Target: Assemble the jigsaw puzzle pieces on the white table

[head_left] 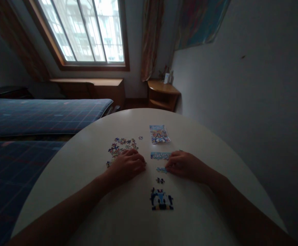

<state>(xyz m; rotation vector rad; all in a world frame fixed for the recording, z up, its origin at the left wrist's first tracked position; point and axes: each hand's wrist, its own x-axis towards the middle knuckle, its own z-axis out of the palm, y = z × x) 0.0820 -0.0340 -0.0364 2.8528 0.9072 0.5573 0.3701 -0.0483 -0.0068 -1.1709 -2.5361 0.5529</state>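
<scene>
My left hand point(130, 163) rests on the table beside a loose pile of jigsaw puzzle pieces point(115, 149), its fingers curled inward; whatever lies under the fingertips is hidden. Fingers pinched together, my right hand point(181, 164) is at the right end of a short light-blue strip of puzzle pieces point(161, 169) and grips it there. Just above lies a longer joined strip with lettering point(160, 155), its right end partly behind the right hand. Below are a small dark joined pair of pieces point(160, 180) and an assembled section with a blue cartoon face point(161, 200).
A printed picture sheet or packet point(159, 134) lies at the back of the round white table point(202, 136). One loose piece point(140, 137) sits apart from the pile. A bed point(41, 116) stands left, a wooden corner cabinet point(163, 90) beyond, and a wall on the right.
</scene>
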